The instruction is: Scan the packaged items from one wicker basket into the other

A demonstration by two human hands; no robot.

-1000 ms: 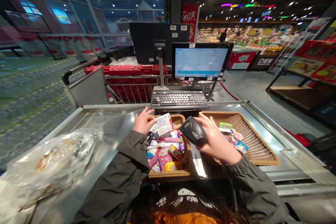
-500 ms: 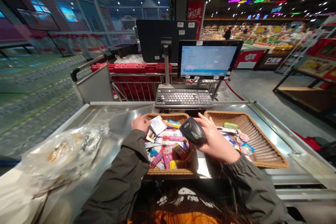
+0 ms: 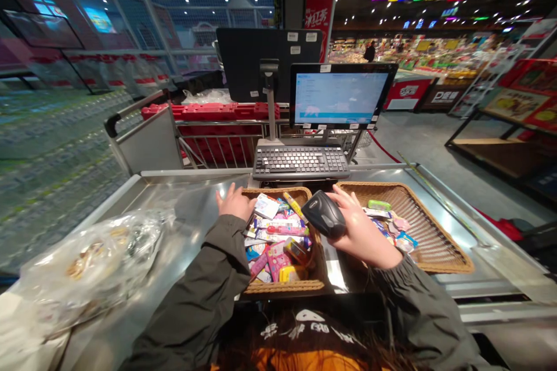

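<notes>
My left hand (image 3: 236,204) is at the upper left corner of a wicker basket (image 3: 287,286), fingers apart, thumb towards a small white box (image 3: 266,206). Packs of sweets and small goods fill this basket, among them a pink tube (image 3: 286,230) and a yellow-wrapped stick (image 3: 295,207). In my right hand (image 3: 361,226) is a black handheld barcode scanner (image 3: 324,215), its head over the basket's right rim. A second wicker basket (image 3: 429,220), to the right, has fewer packets in it, including a green one (image 3: 379,205); my right hand partly hides its left side.
A keyboard (image 3: 301,161) and a lit monitor (image 3: 342,95) stand behind the baskets, with a second screen (image 3: 265,64) facing away. Clear plastic bags (image 3: 100,261) lie on the metal counter (image 3: 187,208) at the left. Beyond is a cart (image 3: 217,148) with red crates.
My left hand has spread its fingers, and the white box now lies lower and flatter. The yellow-wrapped stick has tilted up by the scanner. The whole view has shifted slightly.
</notes>
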